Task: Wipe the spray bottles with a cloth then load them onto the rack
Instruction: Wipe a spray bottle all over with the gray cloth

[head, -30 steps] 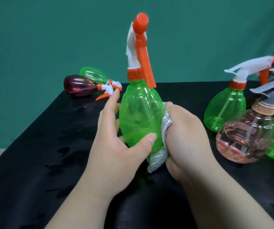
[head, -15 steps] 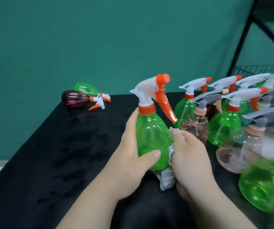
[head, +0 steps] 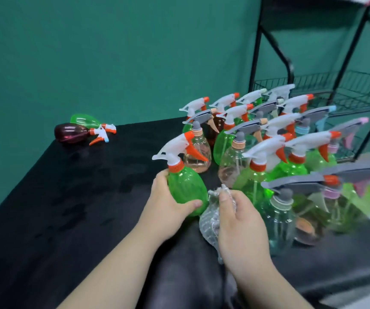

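Lowered since a moment ago, the green spray bottle [head: 185, 190] sits left of the rack [head: 335, 92], your left hand [head: 166, 208] gripping its belly, your right hand [head: 239, 224] bunching the cloth [head: 209, 217]. Probably light, slick, squashy: hold the neck.

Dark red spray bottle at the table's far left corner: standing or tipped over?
Tipped over. The dark red bottle lies on its side on the black table, trigger head pointing right.
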